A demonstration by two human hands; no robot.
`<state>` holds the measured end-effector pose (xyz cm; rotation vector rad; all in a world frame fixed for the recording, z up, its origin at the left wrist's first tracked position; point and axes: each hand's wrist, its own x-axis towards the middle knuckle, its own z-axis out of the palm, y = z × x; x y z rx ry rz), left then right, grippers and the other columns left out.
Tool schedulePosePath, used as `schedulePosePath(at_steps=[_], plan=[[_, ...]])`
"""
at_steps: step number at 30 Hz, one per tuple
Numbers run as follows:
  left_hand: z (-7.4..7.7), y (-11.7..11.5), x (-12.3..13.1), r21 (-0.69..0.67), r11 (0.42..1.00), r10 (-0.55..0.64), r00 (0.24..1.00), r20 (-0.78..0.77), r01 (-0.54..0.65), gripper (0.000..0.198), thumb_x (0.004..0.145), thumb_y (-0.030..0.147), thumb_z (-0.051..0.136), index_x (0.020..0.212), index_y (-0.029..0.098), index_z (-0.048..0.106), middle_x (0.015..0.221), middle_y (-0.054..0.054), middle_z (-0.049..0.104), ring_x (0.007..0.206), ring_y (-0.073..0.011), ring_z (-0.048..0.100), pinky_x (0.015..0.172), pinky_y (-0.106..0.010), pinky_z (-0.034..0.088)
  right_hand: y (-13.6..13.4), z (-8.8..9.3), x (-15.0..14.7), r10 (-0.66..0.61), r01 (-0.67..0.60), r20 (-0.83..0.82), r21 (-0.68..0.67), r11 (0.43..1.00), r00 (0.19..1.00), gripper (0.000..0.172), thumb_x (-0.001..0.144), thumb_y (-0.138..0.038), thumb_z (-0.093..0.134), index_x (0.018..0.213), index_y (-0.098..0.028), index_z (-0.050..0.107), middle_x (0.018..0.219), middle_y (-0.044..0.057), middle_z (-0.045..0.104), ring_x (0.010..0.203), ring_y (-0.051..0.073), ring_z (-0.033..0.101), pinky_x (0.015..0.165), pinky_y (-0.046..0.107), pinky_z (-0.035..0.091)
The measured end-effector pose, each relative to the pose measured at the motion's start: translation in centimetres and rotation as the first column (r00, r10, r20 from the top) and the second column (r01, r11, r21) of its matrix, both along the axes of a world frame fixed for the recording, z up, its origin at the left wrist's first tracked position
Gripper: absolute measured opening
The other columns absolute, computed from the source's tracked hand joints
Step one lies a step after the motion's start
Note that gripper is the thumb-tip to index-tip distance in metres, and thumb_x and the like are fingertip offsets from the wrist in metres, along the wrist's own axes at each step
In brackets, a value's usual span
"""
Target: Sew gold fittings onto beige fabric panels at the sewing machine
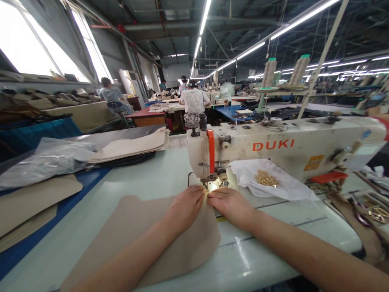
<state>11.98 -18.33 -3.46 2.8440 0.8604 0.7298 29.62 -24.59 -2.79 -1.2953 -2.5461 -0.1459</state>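
At my far left a clear plastic bag (45, 160) is lying on the blue edge, with a stack of cut beige panels (130, 148) sitting behind it. In front of me the beige piece (136, 235) is lying flat on the pale table (146, 178), its far edge reaching up to the needle.

My left hand (187, 207) is pressing down on that edge, fingers together and laid flat. My right hand (232, 207) is doing the same just beside it, fingertips nearly touching the left ones under the presser foot (212, 182).

To do this well, I judge that both palms should be bearing evenly and the edge running straight to the foot, with fingertips staying clear of the needle.

The piece is looking smooth, matte and stiff, like thin leatherette, with a curved cut outline and no wrinkles.

Further right, a white cloth (285, 184) is holding a small heap of gold fittings (265, 178), tucked under the arm of the sewing machine (304, 142).
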Motion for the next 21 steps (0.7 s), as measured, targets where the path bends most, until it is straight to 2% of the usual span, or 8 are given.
schedulePosePath(at_steps=[10,14,21], plan=[[0.2,0.11,0.05,0.004,1.0,-0.031,0.998,-0.058,0.031,0.029,0.091,0.021,0.036,0.093,0.017,0.065,0.098,-0.007,0.068,0.093,-0.0178,0.062,0.086,-0.032,0.051,0.06,0.64,-0.32,-0.013,0.013,0.05,0.004,1.0,0.999,0.01,0.088,-0.016,0.052,0.091,-0.013,0.062,0.093,0.007,0.066,0.095,0.02,0.058,0.085,0.031,0.041],[0.22,0.28,0.07,0.023,0.999,-0.039,0.997,-0.063,0.04,0.027,0.089,0.017,0.038,0.094,0.017,0.064,0.099,-0.007,0.068,0.095,-0.0181,0.062,0.088,-0.032,0.05,0.24,0.36,-0.36,-0.02,0.019,0.051,0.017,1.0,0.999,0.011,0.089,-0.016,0.051,0.089,-0.013,0.062,0.091,0.007,0.066,0.092,0.019,0.058,0.084,0.03,0.041],[-0.06,0.92,0.14,0.027,0.999,-0.031,0.999,-0.027,0.032,0.027,0.088,0.018,0.039,0.098,0.018,0.064,0.102,-0.007,0.068,0.097,-0.0189,0.062,0.09,-0.032,0.049,0.74,-0.2,-0.17,-0.013,0.012,0.017,0.027,1.0,1.0,0.011,0.088,-0.015,0.053,0.094,-0.012,0.062,0.096,0.008,0.066,0.098,0.019,0.057,0.09,0.03,0.039]])
